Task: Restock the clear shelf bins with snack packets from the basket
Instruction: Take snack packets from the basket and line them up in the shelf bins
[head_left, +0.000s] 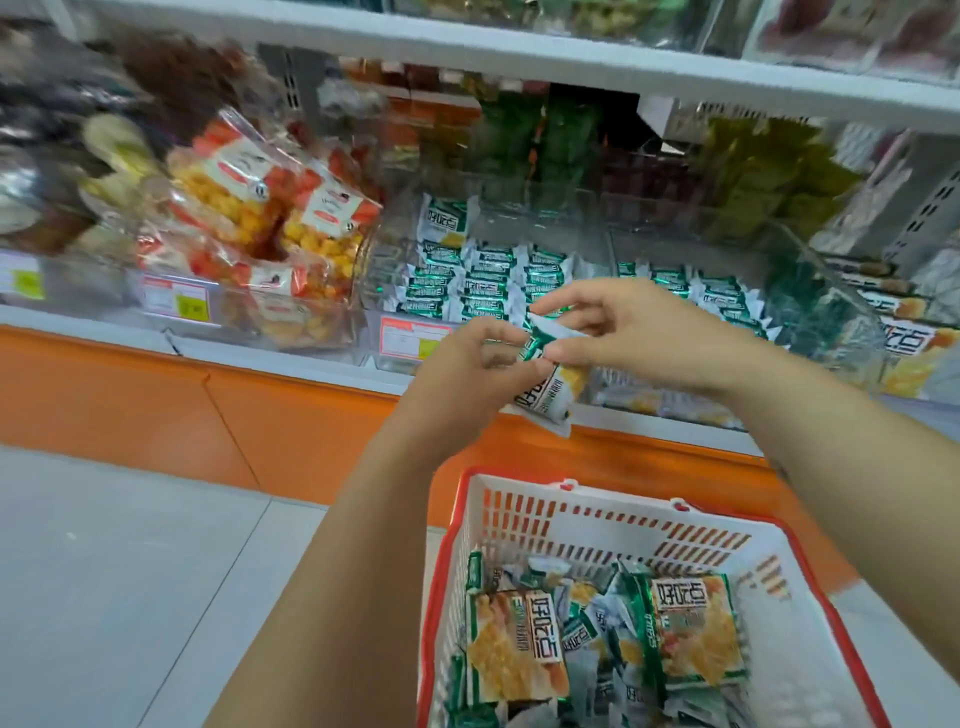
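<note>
Shop restocking, mid-step: the left hand (470, 364) and right hand (628, 332) pinch a green-and-white snack packet (550, 392) with curled fingers, just before the clear shelf bin (395, 361) and above the part-filled basket (511, 480). Next, it likely needs slotting among the bin's rows.

**Other Stuff Around the Shop Shelf**

Up top, a white shelf board (467, 52). On the left, see-through bags of yellow puffs (244, 208) with red and white labels, piled in a heap. Farther left, dark blurry bags (47, 104). At the back, green packs (550, 140) and, to their right, yellowish packs (763, 171). On the shelf's front edge, a price tag (410, 338) with a yellow sticker. Far right, a grey post (930, 218) full of small holes. Down low, an orange panel (130, 395), then grey floor tiles (130, 571).
</note>
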